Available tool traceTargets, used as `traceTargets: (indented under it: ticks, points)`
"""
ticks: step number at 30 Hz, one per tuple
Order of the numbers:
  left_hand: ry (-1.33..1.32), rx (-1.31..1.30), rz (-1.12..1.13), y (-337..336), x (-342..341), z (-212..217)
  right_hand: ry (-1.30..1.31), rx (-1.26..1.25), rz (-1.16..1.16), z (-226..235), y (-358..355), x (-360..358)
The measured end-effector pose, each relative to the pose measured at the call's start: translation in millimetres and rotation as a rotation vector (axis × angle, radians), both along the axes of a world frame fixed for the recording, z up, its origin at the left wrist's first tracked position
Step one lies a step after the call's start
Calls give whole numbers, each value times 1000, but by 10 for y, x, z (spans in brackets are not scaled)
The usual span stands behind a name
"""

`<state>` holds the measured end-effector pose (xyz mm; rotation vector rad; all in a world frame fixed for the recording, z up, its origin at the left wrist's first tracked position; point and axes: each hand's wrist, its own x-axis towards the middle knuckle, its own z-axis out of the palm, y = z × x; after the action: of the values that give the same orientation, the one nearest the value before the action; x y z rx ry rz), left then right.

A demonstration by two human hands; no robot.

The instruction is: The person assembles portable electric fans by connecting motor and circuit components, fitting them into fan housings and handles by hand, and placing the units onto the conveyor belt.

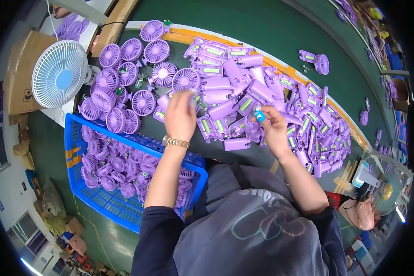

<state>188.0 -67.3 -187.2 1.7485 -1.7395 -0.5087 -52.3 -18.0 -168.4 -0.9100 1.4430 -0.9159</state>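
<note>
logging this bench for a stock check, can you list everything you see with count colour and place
fan heads: many, purple, table left of the hands
handle shells: a large heap, purple with green inserts, table centre and right
crate: one, blue, lower left, part full of purple fan parts
desk fan: one, white and blue, far left
cardboard box: one, brown, behind the desk fan
small part: one, blue, in the right fingers
left hand: raised over the table, blurred, holds something unclear, gold watch on wrist
right hand: pinches the small part
</note>
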Motion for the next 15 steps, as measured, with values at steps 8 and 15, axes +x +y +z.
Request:
traceTargets:
  ticks: [8, 15]
  points:
    - [-162, -1, -410, -67, 68, -354, -44, -158, -137, 242, -51, -225]
    - [1193, 163, 34, -151, 351, -10, -203, 5, -107, 480, 37, -198]
